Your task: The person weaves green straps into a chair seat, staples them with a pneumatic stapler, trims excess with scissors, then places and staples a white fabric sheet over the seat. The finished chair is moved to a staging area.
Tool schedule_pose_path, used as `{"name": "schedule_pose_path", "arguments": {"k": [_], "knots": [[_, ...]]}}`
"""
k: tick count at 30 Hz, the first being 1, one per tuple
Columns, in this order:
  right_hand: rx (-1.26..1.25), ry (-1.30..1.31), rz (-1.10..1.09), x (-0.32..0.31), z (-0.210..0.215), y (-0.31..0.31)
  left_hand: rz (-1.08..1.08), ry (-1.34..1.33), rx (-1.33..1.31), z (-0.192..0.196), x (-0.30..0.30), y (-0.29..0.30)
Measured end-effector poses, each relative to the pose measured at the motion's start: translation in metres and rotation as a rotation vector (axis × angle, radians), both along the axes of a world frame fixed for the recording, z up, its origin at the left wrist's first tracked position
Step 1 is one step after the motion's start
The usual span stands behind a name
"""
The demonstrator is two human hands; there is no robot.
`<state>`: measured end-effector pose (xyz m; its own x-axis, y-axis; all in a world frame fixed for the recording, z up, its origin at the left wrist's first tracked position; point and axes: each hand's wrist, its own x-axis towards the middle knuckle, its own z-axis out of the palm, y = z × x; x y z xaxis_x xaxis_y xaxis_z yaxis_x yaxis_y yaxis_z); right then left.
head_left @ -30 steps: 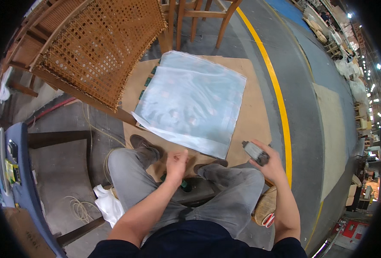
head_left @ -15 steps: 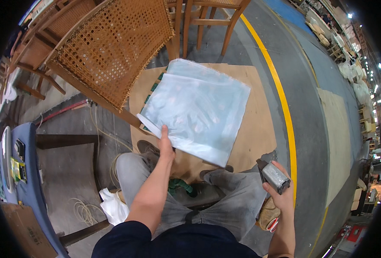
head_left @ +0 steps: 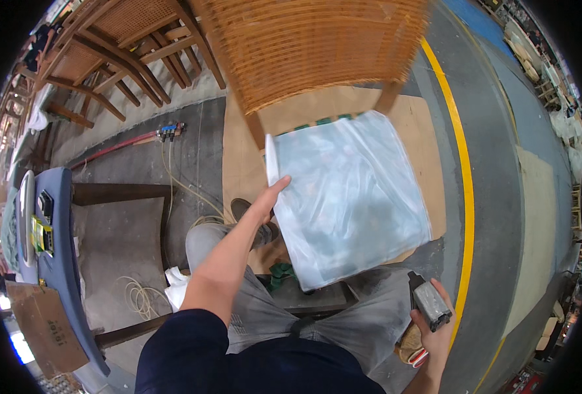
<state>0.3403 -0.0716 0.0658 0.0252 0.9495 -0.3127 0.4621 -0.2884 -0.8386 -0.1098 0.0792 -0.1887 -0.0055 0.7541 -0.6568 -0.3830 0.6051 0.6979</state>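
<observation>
Right hand (head_left: 437, 338): wrapped round a grey-and-black tool (head_left: 431, 304), just beside the right knee, apart from the sheet.
Left hand (head_left: 266, 200): grasping the left edge of the pale sheet (head_left: 350, 197), thumb on top, fingers out of sight.
Pale sheet: spread over the chair's seat, in front of the lap; creased, glossy, a narrow flap turned up towards the far left corner.
Covering state: seat top largely covered, so laying-on looks done; left flap and creases look unfinished. Cannot tell whether any edge is fixed.
Green strips (head_left: 324, 121): exposed past the sheet's far edge.
Chair (head_left: 324, 49): caned back at the far side of the seat; brown cardboard (head_left: 412, 125) on the floor beneath.
Blue padded piece (head_left: 61, 223): well to the left, small items on it.
Yellow line (head_left: 467, 197): on the floor, right of the cardboard.
Other caned chairs (head_left: 117, 46): grouped far left.
</observation>
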Motion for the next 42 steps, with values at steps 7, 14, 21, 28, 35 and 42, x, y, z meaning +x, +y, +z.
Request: {"name": "schedule_pose_path", "arguments": {"k": [7,14,21,28,35,42], "knots": [[0.001,0.001,-0.043,-0.005,0.004,-0.006,-0.198,0.306,-0.104,0.033,-0.006,0.051],[0.029,0.056,-0.031,-0.01,-0.006,-0.011,-0.189,0.833,-0.014,0.037,0.015,-0.034],[0.11,-0.015,0.042,-0.002,-0.013,-0.036,-0.203,0.599,0.058,0.059,0.038,-0.034],[0.088,-0.081,0.018,-0.009,-0.006,-0.062,-0.14,0.392,0.122,0.044,0.018,-0.04],[0.098,-0.058,-0.025,-0.024,0.0,-0.064,-0.173,0.615,0.027,0.034,0.03,-0.053],[0.107,-0.019,0.028,-0.038,0.003,-0.055,-0.219,0.588,0.112,0.027,0.034,-0.062]]}}
